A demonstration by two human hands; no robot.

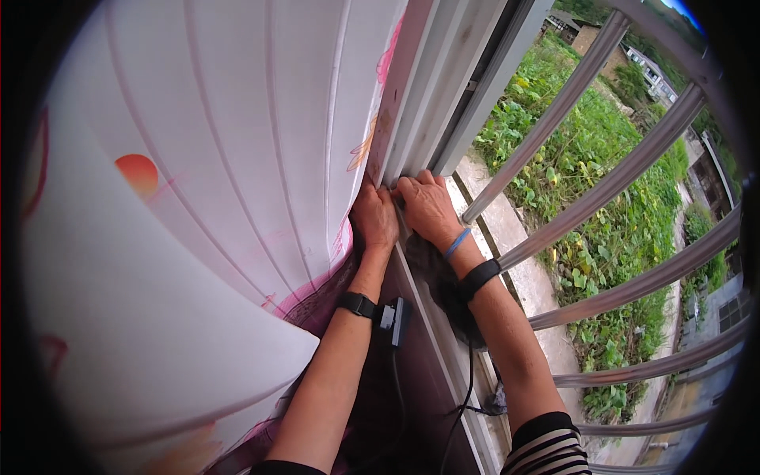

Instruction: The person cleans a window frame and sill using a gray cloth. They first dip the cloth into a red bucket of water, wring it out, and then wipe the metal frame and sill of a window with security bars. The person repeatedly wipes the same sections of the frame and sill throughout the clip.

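My left hand (375,215) is bent at the lower corner of a window frame (409,142), between the frame and a white curtain (237,148) with pink and orange print. Close beside it, my right hand (426,205) has its fingers curled down on the frame's bottom track. The fingertips of both hands are hidden, so what they touch or hold does not show. Black bands circle both wrists, with a small device (395,320) at the left one. The right wrist also has a blue band (457,242).
Metal bars (599,205) stand outside the window, right of my right arm. Beneath that arm a dark, blurry thing (454,297) lies on the sill. A black cable (471,380) hangs lower down. Green plants (582,178) and buildings are outside.
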